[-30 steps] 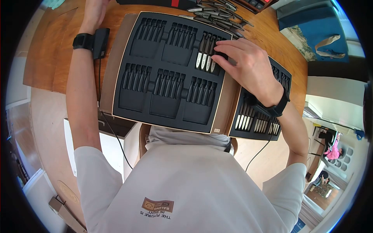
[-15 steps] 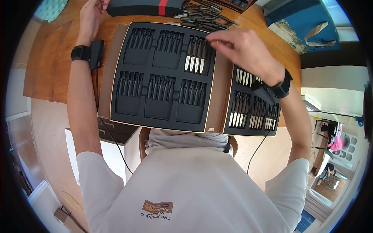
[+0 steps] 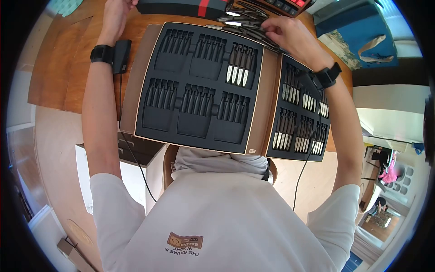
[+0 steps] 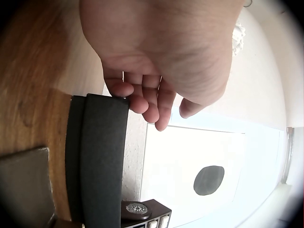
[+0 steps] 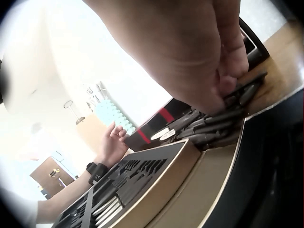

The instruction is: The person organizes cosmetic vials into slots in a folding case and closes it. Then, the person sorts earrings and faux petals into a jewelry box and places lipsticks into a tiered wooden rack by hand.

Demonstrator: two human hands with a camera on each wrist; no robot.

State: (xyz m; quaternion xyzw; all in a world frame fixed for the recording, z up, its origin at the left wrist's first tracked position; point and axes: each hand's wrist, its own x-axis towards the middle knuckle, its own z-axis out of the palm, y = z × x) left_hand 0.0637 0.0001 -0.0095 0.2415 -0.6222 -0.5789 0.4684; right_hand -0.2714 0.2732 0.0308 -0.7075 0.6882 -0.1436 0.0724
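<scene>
My right hand reaches over a pile of slim dark-handled pieces with pale ends beyond the open case. Its fingers bend down among them in the right wrist view; I cannot tell whether one is pinched. The case's left tray holds one group of the pieces in its upper right compartment; the other compartments show bare slots. More pieces fill the right tray. My left hand hangs loosely curled with nothing in it, fingertips right by the end of a black box.
The box's red band shows at the back. Behind the pile stands a dark wooden holder with small square items. A blue bag with a pale strap lies at the right. Cables run down from both wrists.
My right hand has moved from the left tray's upper right group, away from my body, to the pile. My left hand stays by the black box. The view has shifted slightly.
</scene>
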